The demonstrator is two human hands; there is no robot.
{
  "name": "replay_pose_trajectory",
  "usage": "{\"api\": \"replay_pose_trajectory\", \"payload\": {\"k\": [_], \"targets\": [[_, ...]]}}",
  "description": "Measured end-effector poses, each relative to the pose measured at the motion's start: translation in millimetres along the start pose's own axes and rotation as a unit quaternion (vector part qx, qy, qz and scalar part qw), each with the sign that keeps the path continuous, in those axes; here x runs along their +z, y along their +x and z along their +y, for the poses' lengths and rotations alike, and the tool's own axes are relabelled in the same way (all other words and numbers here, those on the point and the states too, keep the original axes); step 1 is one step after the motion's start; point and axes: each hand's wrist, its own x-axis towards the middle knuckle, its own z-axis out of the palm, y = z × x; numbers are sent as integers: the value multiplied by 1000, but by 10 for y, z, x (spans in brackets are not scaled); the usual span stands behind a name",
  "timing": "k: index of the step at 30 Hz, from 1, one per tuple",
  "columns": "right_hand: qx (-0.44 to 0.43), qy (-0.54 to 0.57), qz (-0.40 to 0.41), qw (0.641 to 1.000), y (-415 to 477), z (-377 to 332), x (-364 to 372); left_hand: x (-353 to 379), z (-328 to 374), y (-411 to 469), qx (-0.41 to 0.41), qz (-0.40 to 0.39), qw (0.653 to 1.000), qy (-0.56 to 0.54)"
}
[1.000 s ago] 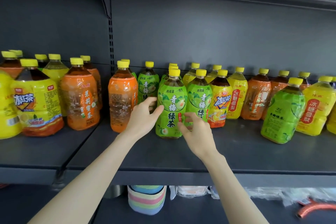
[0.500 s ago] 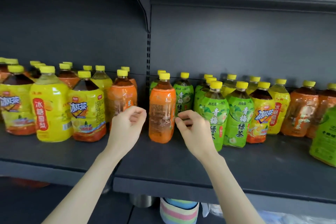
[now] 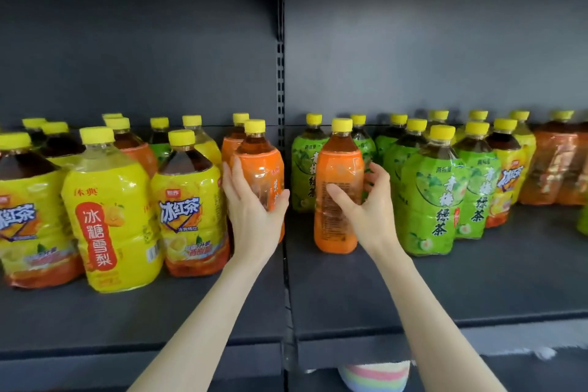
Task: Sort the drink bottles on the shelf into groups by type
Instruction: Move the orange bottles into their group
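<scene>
Gripping left orange bottle [image 3: 261, 156] with left hand [image 3: 254, 216], right orange bottle [image 3: 339, 165] with right hand [image 3: 370, 216], fingers [image 3: 378, 177] curled round mid-body. Probably full, heavy, slick; best held there.

Left hand [image 3: 254, 210]: half a second ago loosely curled and holding nothing, now wraps the left orange bottle [image 3: 261, 162] beside the shelf upright [image 3: 280, 73].
Right hand [image 3: 370, 210]: earlier just beside the right orange bottle [image 3: 338, 169], now grips it, thumb across the label.
</scene>
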Motion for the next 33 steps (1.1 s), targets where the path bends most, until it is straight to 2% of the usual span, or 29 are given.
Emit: {"api": "replay_pose_trajectory", "payload": {"k": [3, 7, 13, 17, 19, 23, 28, 33], "targets": [[39, 32, -50, 997, 4, 59, 119, 64, -61, 82, -5, 13, 1000, 3], [47, 28, -51, 997, -2, 99, 130, 12, -94, 61, 23, 9, 999, 25], [59, -103, -23, 993, -166, 17, 99, -163, -46, -38, 39, 2, 999, -8], [59, -32, -3, 998, -352, 10, 27, -337, -25, -155, 37, -18, 997, -68], [67, 44, 2, 997, -348, -3, 10, -396, -26, -201, 30, -28, 994, -98], [112, 191, -65, 973, -241, -70, 29, -481, -34, -261, -21, -60, 980, -187], [106, 214, -87, 967, -220, -65, 77, -365, 6, -281, -104, -57, 969, -217], [97, 183, -19, 978, -396, -112, 141, -310, 48, -297, -93, -24, 982, -159]]}}
